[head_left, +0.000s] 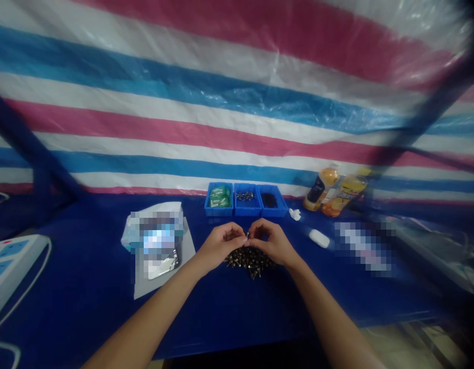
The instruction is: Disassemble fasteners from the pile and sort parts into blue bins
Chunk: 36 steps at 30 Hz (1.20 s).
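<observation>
My left hand (224,243) and my right hand (270,241) meet at the fingertips, each closed in a pinch. A tiny metal piece (248,234) shows between them, too small to make out its exact kind. Right below and behind the hands lies a heap of small brass-coloured metal parts (253,264) on the blue tabletop (237,318); my fingers hide some of it. Beyond the hands stand three blue bins in a row: the left bin (219,211) holds green-and-clear stuff, the middle bin (247,210) some small metal parts, and the right bin (275,211) small black parts.
A phone-like device (163,266) lies on white paper (188,246) at left. A power strip (17,261) with a white cable sits far left. To the right are crumpled tissue (295,214), a white case (319,238) and two drink bottles (322,187). A striped sheet (221,102) hangs behind.
</observation>
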Each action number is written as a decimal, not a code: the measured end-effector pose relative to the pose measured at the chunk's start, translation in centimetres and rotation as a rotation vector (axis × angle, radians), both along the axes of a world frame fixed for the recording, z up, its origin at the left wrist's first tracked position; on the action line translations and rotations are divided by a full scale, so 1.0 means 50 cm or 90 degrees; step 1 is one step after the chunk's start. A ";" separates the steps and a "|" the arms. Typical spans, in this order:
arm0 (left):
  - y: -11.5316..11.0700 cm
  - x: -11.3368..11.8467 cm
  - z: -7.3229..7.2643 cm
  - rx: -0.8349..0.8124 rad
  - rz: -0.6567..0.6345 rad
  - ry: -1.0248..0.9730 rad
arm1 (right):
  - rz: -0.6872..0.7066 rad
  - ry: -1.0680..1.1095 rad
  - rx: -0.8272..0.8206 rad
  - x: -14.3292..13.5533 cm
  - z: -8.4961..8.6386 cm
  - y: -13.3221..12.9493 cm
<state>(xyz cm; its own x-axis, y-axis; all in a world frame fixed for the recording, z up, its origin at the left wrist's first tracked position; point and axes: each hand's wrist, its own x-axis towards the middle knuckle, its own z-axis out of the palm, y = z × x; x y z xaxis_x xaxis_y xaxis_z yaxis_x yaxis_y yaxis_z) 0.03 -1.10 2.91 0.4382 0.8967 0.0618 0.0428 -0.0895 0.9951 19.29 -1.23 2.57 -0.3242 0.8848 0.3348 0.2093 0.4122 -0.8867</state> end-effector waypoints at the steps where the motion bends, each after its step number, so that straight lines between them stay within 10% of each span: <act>1: 0.000 0.000 -0.001 -0.005 0.000 0.001 | 0.001 0.000 0.002 0.000 -0.001 0.000; 26: 0.007 0.000 -0.008 -0.008 0.075 0.018 | 0.011 -0.075 0.010 0.002 0.009 -0.001; 36: 0.010 0.000 0.009 -0.044 0.170 -0.040 | 0.006 0.354 -0.252 0.017 0.012 0.012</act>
